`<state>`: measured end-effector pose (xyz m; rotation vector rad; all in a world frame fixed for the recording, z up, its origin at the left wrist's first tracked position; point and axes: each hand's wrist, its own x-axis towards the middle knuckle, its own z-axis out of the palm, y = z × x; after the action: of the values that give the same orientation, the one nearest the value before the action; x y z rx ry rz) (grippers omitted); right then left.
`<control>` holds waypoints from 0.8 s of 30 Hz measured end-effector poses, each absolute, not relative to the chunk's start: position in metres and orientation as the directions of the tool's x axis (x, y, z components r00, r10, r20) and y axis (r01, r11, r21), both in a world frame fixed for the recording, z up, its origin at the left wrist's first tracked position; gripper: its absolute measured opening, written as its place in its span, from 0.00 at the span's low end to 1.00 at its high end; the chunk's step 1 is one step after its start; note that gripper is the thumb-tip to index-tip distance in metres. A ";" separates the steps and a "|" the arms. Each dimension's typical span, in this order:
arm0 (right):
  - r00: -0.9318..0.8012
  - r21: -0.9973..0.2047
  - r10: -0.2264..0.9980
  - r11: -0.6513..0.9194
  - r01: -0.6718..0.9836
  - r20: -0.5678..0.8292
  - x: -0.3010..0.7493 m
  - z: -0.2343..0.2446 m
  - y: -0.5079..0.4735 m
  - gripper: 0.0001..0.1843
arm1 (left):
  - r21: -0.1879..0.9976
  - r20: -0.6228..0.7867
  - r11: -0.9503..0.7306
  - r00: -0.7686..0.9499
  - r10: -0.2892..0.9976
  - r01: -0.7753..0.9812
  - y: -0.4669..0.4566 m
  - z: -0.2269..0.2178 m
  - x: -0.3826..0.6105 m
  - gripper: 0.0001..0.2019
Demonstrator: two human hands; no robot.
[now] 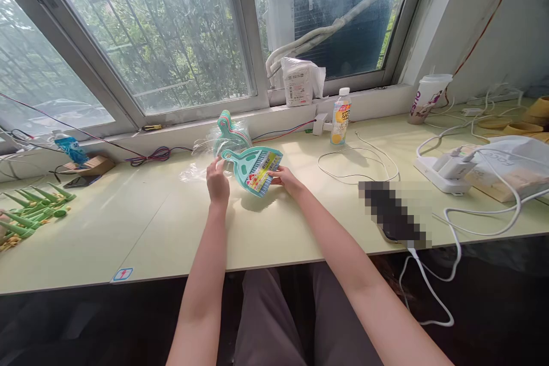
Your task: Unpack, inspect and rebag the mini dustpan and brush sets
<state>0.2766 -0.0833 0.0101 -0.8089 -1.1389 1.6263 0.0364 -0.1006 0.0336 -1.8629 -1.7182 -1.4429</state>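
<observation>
Above the table I hold a small teal dustpan [241,170] tilted, with a blue-bristled brush set in it and a yellow printed label [262,172] across its front. My left hand [218,182] is closed at the handle end, its fingertips partly hidden. The right edge of the dustpan, by the label, is pinched between the thumb and fingers of my right hand [286,179]. Just behind it, more teal dustpans [231,132] lie stacked in crinkled clear plastic wrap [199,168] against the window ledge.
A drink bottle [341,117], a thin looped cable [326,166] and a pixelated phone [392,214] are to the right. Farther right stand a power strip [444,174] and a cup [429,100]. Green cone-shaped pieces [36,209] lie at the left. The table's front edge [274,266] is near my lap.
</observation>
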 end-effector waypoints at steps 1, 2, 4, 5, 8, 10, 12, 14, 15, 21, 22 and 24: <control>-0.335 -0.941 0.942 -0.103 -0.323 0.012 0.276 0.010 -0.083 0.12 | 0.398 0.769 -0.321 -0.121 0.628 0.859 -0.100 0.034 0.040 0.27; -0.340 -0.942 0.940 -0.099 -0.320 0.016 0.276 0.010 -0.083 0.13 | 0.367 0.773 -0.346 -0.076 0.630 0.864 -0.100 0.033 0.043 0.28; -0.334 -0.944 0.942 -0.100 -0.315 0.012 0.275 0.009 -0.083 0.12 | 0.312 0.762 -0.384 0.012 0.647 0.869 -0.099 0.032 0.048 0.29; -0.322 -0.944 0.947 -0.102 -0.314 0.004 0.274 0.009 -0.083 0.12 | 0.287 0.752 -0.399 0.053 0.657 0.871 -0.098 0.031 0.051 0.29; -0.275 -0.939 0.961 -0.110 -0.325 -0.018 0.273 0.009 -0.083 0.11 | 0.229 0.730 -0.440 0.146 0.668 0.869 -0.101 0.031 0.059 0.30; -0.249 -0.933 0.968 -0.106 -0.343 -0.019 0.272 0.009 -0.082 0.11 | 0.206 0.740 -0.443 0.157 0.654 0.872 -0.107 0.034 0.065 0.32; -0.228 -0.926 0.973 -0.101 -0.363 -0.017 0.272 0.010 -0.081 0.11 | 0.222 0.778 -0.395 0.082 0.623 0.892 -0.115 0.039 0.072 0.32; -0.212 -0.920 0.977 -0.098 -0.380 -0.017 0.272 0.010 -0.081 0.11 | 0.312 0.814 -0.275 -0.107 0.570 0.909 -0.122 0.044 0.077 0.32; -0.207 -0.917 0.978 -0.096 -0.388 -0.015 0.272 0.010 -0.081 0.11 | 0.388 0.813 -0.197 -0.233 0.534 0.901 -0.125 0.047 0.079 0.33; -0.182 -0.903 0.983 -0.073 -0.424 0.006 0.271 0.012 -0.082 0.10 | 0.894 0.376 0.018 -0.773 0.510 0.447 -0.111 0.046 0.065 0.36; -0.179 -0.902 0.984 -0.073 -0.425 0.004 0.270 0.013 -0.082 0.10 | 0.942 0.274 -0.021 -0.729 0.627 0.336 -0.107 0.045 0.061 0.35; -0.177 -0.904 0.984 -0.072 -0.422 0.004 0.270 0.014 -0.083 0.10 | 0.988 0.151 -0.117 -0.503 0.851 0.098 -0.100 0.041 0.055 0.33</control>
<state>0.2698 -0.0830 0.0142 -0.8110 -0.9764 1.5377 0.0555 -0.0998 0.0413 -1.5687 -2.3303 -2.4796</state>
